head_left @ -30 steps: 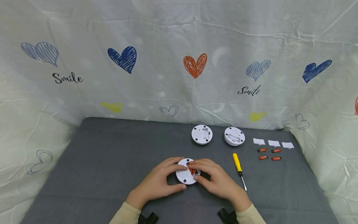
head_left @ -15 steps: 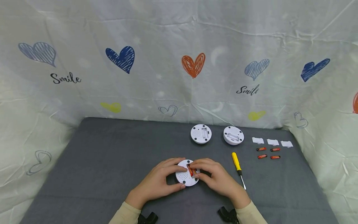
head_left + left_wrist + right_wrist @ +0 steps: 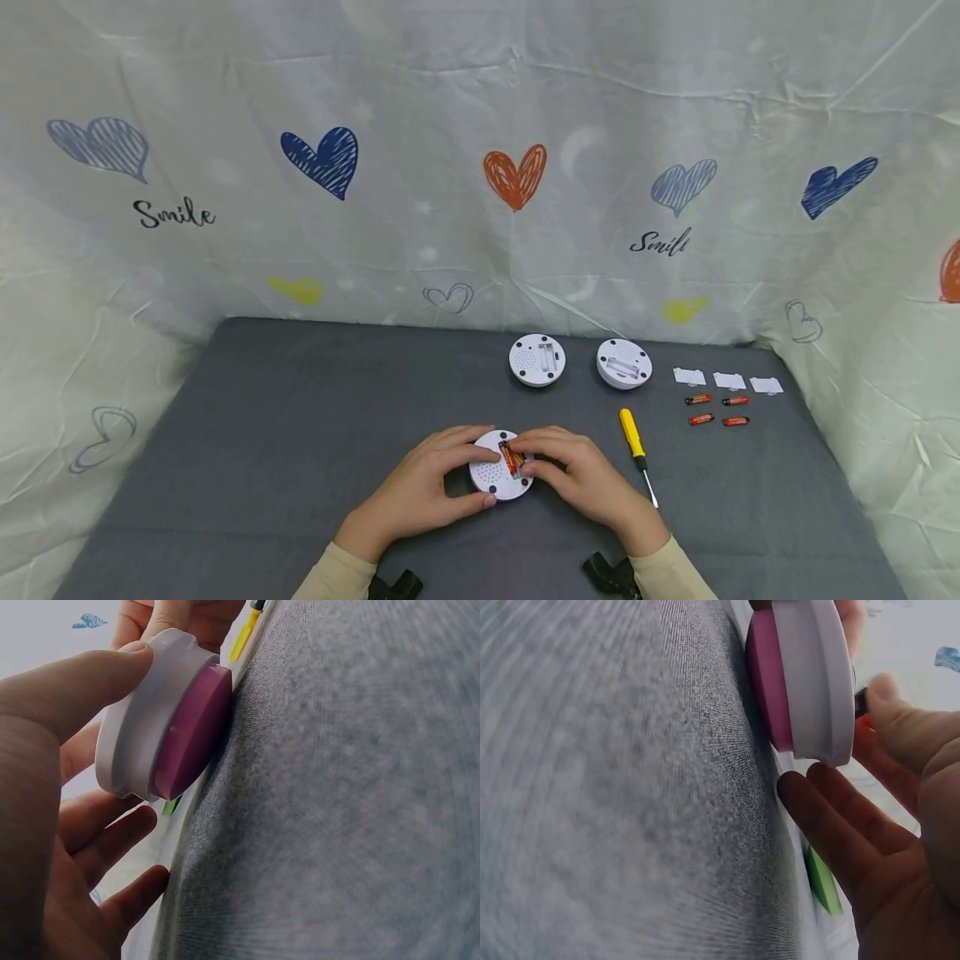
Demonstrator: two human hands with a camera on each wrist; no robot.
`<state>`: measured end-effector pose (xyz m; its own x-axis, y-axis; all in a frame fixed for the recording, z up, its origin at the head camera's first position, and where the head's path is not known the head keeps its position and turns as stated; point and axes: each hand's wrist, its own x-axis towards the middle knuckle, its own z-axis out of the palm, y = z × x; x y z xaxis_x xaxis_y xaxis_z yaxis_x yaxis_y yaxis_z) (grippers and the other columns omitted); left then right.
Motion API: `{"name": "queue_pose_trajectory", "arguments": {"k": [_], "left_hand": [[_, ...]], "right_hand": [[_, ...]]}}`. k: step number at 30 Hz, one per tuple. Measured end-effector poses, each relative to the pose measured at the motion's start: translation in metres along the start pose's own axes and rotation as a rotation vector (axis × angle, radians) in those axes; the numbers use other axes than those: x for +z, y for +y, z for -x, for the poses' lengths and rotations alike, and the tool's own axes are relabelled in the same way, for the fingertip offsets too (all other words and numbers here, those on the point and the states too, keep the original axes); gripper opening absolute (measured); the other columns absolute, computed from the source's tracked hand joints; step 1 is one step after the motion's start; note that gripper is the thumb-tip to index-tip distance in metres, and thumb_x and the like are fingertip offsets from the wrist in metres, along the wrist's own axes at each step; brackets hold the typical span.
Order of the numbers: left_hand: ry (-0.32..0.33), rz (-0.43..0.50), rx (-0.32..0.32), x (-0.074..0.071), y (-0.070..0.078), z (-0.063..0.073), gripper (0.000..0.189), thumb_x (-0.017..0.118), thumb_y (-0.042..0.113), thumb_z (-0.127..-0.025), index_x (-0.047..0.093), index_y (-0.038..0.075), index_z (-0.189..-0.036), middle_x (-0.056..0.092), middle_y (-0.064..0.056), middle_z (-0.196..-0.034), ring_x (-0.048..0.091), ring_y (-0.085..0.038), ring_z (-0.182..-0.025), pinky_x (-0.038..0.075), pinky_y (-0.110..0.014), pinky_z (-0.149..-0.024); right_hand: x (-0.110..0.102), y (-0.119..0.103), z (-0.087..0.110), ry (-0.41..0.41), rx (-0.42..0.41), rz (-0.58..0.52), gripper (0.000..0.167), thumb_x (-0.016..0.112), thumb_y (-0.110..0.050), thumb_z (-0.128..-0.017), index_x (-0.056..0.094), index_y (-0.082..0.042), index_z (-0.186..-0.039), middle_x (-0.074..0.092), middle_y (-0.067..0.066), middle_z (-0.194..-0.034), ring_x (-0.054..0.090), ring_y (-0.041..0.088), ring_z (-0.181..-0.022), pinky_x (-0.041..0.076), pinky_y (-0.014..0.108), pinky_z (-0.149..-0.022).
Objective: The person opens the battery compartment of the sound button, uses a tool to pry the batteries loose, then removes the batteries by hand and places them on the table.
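My left hand (image 3: 420,479) grips a round white sound button (image 3: 489,477) by its rim, thumb at the near side and fingers at the far side. Its pink dome (image 3: 196,735) faces the table, and its back is up, with speaker holes and a battery bay. Orange-and-black AAA batteries (image 3: 512,458) show in the bay, partly hidden by fingers. My right hand (image 3: 588,479) pinches a battery there between thumb and index finger. From the right wrist view, the dark end of that battery (image 3: 861,703) shows by the thumb, just over the button's back.
Two more white buttons (image 3: 537,375) (image 3: 625,377) lie bay-up at the back. A yellow-handled screwdriver (image 3: 632,433) lies right of my right hand. Farther right are several orange batteries (image 3: 701,419) and three white battery covers (image 3: 729,381). A printed curtain (image 3: 405,208) borders the grey table (image 3: 322,400).
My right fingers have shifted slightly at the bay, and the battery there lies flatter, in line with the bay. My left hand keeps its grip on the button. The head view shifts slightly.
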<state>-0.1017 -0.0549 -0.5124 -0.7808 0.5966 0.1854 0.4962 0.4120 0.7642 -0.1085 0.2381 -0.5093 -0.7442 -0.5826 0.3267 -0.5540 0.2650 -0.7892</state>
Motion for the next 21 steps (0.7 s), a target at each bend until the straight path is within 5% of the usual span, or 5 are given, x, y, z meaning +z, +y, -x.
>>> {"name": "queue_pose_trajectory", "arguments": {"k": [6, 12, 21], "left_hand": [[0.013, -0.013, 0.012, 0.0008, -0.0009, -0.0003, 0.047, 0.087, 0.050, -0.094, 0.073, 0.038, -0.138, 0.055, 0.007, -0.161, 0.051, -0.018, -0.149, 0.046, -0.058, -0.117], [0.013, -0.008, 0.024, 0.0017, -0.0015, 0.0001, 0.047, 0.086, 0.051, -0.095, 0.073, 0.038, -0.138, 0.056, 0.008, -0.161, 0.052, -0.016, -0.147, 0.047, -0.057, -0.116], [-0.003, -0.014, 0.015, 0.0015, -0.0023, 0.0002, 0.047, 0.085, 0.053, -0.095, 0.071, 0.041, -0.138, 0.056, 0.003, -0.162, 0.051, -0.017, -0.149, 0.046, -0.060, -0.117]], "right_hand": [[0.0012, 0.0029, 0.0013, 0.016, -0.044, 0.008, 0.025, 0.071, -0.003, -0.105, 0.080, -0.011, -0.127, 0.076, 0.003, -0.131, 0.070, 0.025, -0.125, 0.056, 0.037, -0.109], [-0.0012, 0.0020, 0.0040, -0.021, -0.097, 0.038, 0.026, 0.079, -0.005, -0.099, 0.081, -0.011, -0.124, 0.074, 0.007, -0.133, 0.068, 0.029, -0.125, 0.056, 0.039, -0.108], [-0.0041, 0.0071, 0.0074, -0.068, -0.058, -0.041, 0.035, 0.088, -0.003, -0.090, 0.081, -0.002, -0.124, 0.073, 0.010, -0.128, 0.068, 0.028, -0.119, 0.057, 0.035, -0.104]]}}
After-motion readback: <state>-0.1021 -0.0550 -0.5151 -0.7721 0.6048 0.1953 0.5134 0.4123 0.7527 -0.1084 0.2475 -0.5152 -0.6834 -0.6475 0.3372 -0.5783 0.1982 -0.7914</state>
